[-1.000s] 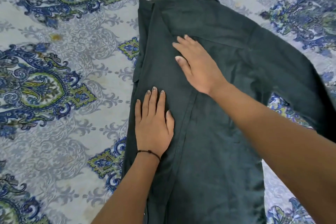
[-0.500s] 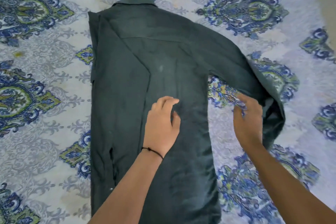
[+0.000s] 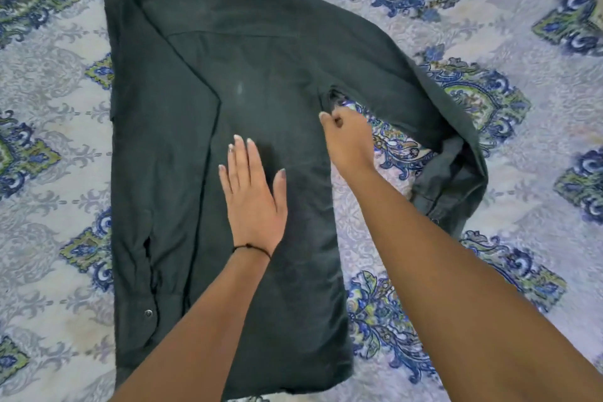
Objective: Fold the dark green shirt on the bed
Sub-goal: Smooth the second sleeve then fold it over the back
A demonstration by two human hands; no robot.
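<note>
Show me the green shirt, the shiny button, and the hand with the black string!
dark green shirt [image 3: 261,68]: head view, middle of its spread-out body.
snap button [image 3: 148,313]: head view, the metal stud's face, near the lower left hem.
left hand [image 3: 254,202]: head view, back of the hand, above the black wrist cord [image 3: 253,247].

A bed [image 3: 538,114], covered in a pale sheet [image 3: 49,238] printed with blue and green paisley medallions, is pictured from above. A dark green shirt [image 3: 261,52] is laid back-up across the middle, collar far, hem near. Its left side is folded inward. The sleeve [image 3: 408,75] is stretched out to the right and doubled back near the cuff [image 3: 450,196].
</note>
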